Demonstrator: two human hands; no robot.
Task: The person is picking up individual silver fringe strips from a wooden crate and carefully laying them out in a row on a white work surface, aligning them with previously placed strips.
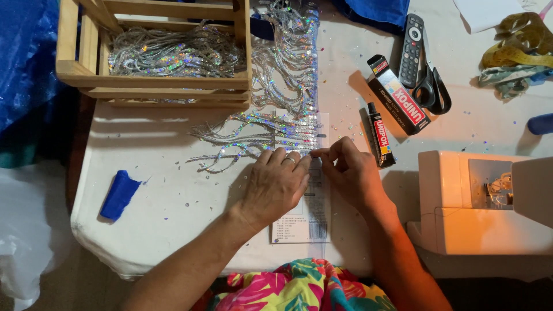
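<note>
**Both hands on a silver sequin fringe at the near edge of the table**

We see a white-covered table (173, 190) from above. Our left hand (275, 183) lies palm down, fingers pressed together and flat, near the middle of the table's near edge; it rests partly on a printed paper sheet (308, 222) and its fingertips reach the lower end of a silver sequin fringe (271, 129). A ring sits on one finger. Our right hand (348, 170) is just beside it, thumb and forefinger pinched together at the fringe's band; what exactly they nip is too small to tell, perhaps a single strand or sequin.

The fringe runs from the hands up toward the far edge, its loose strands trailing leftward. More of it is heaped in a wooden crate (155, 83) standing at the far left corner.

Right of the fringe lie a small glue tube (381, 137) and its opened carton (397, 95), then a black remote control (411, 50) and black-handled scissors (433, 89) toward the far edge. A white sewing machine (484, 201) stands at the near right corner. A blue fabric scrap (119, 194) lies by the left edge, and a coiled tape measure (521, 40) sits at the far right corner. Loose sequins dot the cloth.
</note>
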